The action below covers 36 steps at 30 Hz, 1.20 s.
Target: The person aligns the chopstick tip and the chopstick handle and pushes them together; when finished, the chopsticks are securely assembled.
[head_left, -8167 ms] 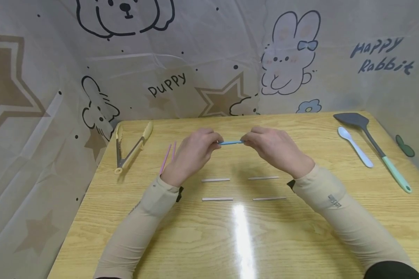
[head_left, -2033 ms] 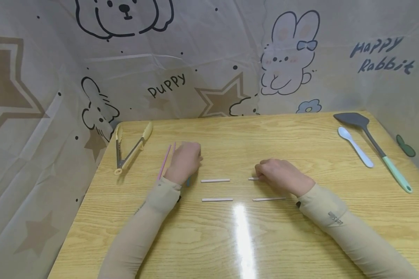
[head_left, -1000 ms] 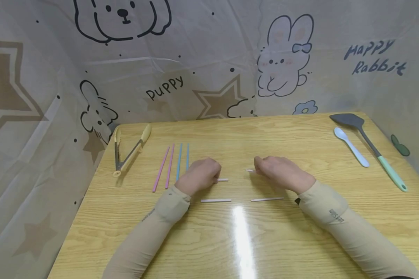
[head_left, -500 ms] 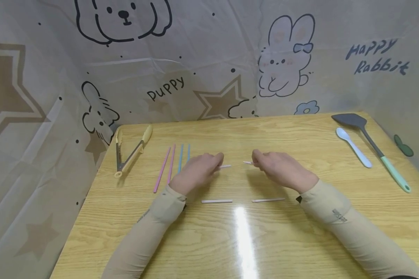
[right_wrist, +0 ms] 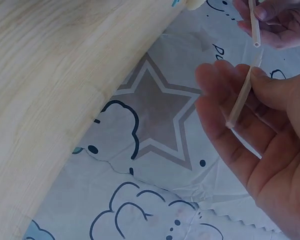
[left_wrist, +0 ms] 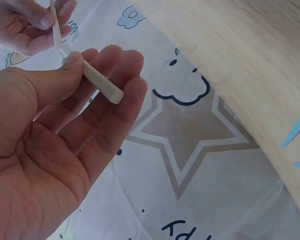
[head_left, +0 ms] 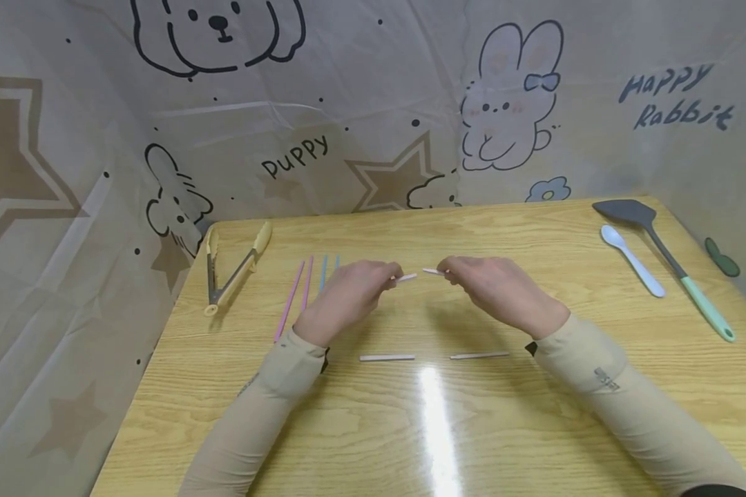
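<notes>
My left hand (head_left: 351, 293) pinches a pale chopstick half (head_left: 407, 277) between thumb and fingers, above the table. Opposite it, my right hand (head_left: 500, 290) pinches another pale half (head_left: 433, 271). A small gap parts their facing ends in the head view. The right wrist view shows a hollow end on the left hand's piece (right_wrist: 255, 30); the right hand's piece (right_wrist: 240, 102) looks slimmer. Two more pale halves, one at left (head_left: 387, 357) and one at right (head_left: 479, 355), lie on the table below the hands.
Left of the hands lie two pink chopsticks (head_left: 291, 300) and two blue chopsticks (head_left: 323, 273), partly hidden by the left hand. Tongs (head_left: 230, 279) sit at the far left. A light-blue spoon (head_left: 634, 262) and a grey-headed turner (head_left: 662, 252) are at the right of the wooden table (head_left: 348, 428).
The blue stick held between both hands earlier now lies left by the pink pair. Both hands have picked up the two farther pale halves, then raised them and brought them toward each other.
</notes>
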Tool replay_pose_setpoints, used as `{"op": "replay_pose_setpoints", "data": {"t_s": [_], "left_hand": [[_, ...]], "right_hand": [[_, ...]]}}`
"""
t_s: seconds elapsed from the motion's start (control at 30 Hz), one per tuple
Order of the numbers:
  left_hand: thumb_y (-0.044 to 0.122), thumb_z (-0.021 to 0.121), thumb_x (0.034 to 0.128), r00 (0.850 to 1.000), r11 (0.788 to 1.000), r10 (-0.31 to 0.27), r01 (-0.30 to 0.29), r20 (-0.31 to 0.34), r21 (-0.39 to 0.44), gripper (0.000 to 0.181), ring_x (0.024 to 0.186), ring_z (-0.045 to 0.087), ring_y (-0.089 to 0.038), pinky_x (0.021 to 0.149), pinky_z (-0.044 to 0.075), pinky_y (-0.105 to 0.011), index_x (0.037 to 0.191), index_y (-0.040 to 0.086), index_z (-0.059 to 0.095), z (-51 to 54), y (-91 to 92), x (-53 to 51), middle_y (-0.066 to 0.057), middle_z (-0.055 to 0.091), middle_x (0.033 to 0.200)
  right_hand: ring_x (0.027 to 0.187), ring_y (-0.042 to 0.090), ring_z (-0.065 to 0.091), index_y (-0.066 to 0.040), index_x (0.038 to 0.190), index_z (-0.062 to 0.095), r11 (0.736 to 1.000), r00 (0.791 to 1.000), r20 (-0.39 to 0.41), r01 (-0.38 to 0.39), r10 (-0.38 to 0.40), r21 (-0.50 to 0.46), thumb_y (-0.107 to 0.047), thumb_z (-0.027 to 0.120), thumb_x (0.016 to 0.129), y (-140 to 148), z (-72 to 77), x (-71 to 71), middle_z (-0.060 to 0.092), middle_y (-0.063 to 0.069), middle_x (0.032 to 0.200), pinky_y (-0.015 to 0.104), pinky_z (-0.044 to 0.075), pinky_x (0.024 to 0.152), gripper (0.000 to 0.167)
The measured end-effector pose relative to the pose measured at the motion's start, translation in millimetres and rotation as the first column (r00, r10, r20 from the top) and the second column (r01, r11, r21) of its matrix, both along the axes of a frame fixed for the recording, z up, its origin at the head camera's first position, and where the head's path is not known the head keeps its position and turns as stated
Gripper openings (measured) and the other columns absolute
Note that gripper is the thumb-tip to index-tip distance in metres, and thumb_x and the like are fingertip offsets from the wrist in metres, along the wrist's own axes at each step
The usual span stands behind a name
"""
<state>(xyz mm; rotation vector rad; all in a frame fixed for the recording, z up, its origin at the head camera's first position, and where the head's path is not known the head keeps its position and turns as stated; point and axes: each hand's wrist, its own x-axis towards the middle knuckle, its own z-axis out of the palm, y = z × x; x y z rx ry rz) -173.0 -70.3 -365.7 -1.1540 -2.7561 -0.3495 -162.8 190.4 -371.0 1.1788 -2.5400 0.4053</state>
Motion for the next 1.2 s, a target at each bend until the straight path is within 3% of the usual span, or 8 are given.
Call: {"op": "replay_pose_setpoints", "data": {"t_s": [0.7,0.93,1.2], "left_hand": [[0.009,0.065,0.0965,1.0,0.999,-0.013,0.013,0.0,0.044,0.01,0.075,0.065,-0.014,0.058,0.052,-0.028,0.106,0.012,0.067,5.3,1.5,5.0,0.002,0.068,0.088],[0.003,0.066,0.094,0.998,1.0,0.018,-0.018,-0.061,-0.01,0.017,0.075,0.065,-0.012,0.051,0.049,-0.025,0.106,0.014,0.067,7.0,3.0,7.5,0.004,0.07,0.093],[-0.01,0.064,0.0885,0.996,0.998,0.033,-0.038,-0.089,-0.059,0.031,0.076,0.066,-0.012,0.049,0.047,-0.023,0.107,0.015,0.067,5.7,4.7,10.3,0.005,0.07,0.095]], "right_hand": [[0.064,0.013,0.064,-0.008,0.107,0.063,1.0,1.0,0.004,-0.011,0.011,0.003,0.007,0.073,0.083,-4,0.7,1.8,0.072,0.001,0.093,0.028,0.051,0.05,0.03],[0.055,0.01,0.053,-0.01,0.11,0.065,0.999,1.0,-0.007,0.022,-0.022,0.038,0.003,0.074,0.085,-5,2.0,3.2,0.07,0.003,0.089,0.026,0.046,0.046,0.03],[0.051,0.008,0.042,-0.011,0.11,0.067,0.999,1.0,-0.016,0.023,-0.022,0.046,0.003,0.072,0.087,-5,2.1,5.3,0.068,0.002,0.085,0.023,0.04,0.042,0.027]]}}
